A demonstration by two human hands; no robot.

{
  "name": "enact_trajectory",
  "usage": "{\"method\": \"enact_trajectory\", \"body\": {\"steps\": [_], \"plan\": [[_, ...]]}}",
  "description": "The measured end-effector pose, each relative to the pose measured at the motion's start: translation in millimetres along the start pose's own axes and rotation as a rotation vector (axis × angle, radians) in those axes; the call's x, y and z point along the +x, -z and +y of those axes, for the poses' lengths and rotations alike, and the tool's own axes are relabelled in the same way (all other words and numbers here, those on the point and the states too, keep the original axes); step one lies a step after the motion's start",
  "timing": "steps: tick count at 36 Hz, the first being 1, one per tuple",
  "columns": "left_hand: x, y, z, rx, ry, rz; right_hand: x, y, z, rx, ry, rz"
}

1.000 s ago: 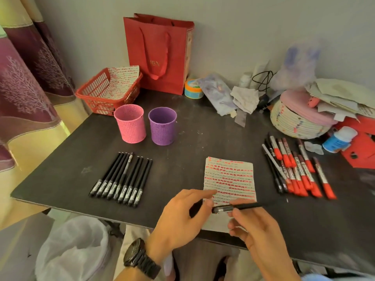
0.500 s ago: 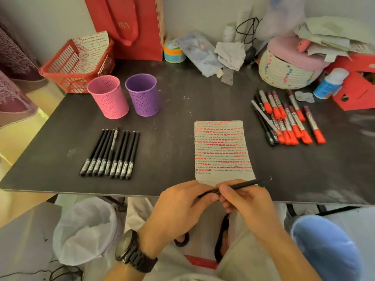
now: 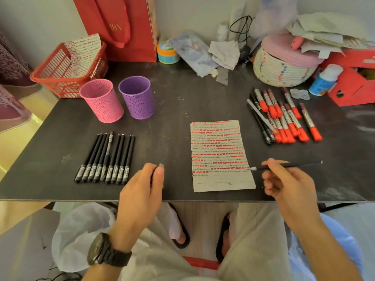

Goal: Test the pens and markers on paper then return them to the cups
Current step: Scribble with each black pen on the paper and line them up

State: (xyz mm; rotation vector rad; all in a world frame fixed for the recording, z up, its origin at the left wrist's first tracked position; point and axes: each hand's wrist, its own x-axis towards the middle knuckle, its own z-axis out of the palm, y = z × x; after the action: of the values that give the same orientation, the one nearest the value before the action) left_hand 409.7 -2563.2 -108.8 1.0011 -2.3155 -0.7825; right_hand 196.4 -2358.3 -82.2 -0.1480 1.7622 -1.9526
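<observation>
A lined paper (image 3: pixel 221 157) covered in red and black marks lies on the dark table (image 3: pixel 172 110). My right hand (image 3: pixel 288 183) pinches a thin black pen (image 3: pixel 292 165), its uncapped tip at the paper's right edge. My left hand (image 3: pixel 142 191) grips the pen's cap (image 3: pixel 161 165) left of the paper. A row of several capped black pens (image 3: pixel 106 159) lies at the left. A pink cup (image 3: pixel 101 100) and a purple cup (image 3: pixel 137 97) stand behind them. Red-capped markers (image 3: pixel 284 118) and a few black pens lie at the right.
A red basket (image 3: pixel 69 67) with a marked sheet and a red paper bag (image 3: pixel 125 27) stand at the back left. A woven basket with pink lid (image 3: pixel 284 63), a white bottle (image 3: pixel 324 80), red boxes and crumpled papers crowd the back right. A white bag (image 3: pixel 81 236) sits under the table.
My hands have pulled apart: the cap came off in my left hand, and my right hand moved the pen to the paper's right edge. The camera tilted further down.
</observation>
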Motion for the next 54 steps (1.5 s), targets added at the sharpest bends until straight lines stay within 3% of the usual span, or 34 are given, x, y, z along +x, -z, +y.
{"method": "enact_trajectory", "body": {"steps": [5,12,33,54], "plan": [[15,-26,18,-0.126,-0.047,-0.131,3,-28,-1,0.039,0.013,-0.094],[27,-54,25,0.024,-0.198,-0.279,17,-63,1,-0.157,0.121,-0.195],[26,-58,22,0.028,-0.2,-0.196,27,-70,41,-0.545,0.405,-0.167],[25,-61,19,0.05,-0.194,-0.179,30,-69,49,-0.643,0.45,-0.173]]}}
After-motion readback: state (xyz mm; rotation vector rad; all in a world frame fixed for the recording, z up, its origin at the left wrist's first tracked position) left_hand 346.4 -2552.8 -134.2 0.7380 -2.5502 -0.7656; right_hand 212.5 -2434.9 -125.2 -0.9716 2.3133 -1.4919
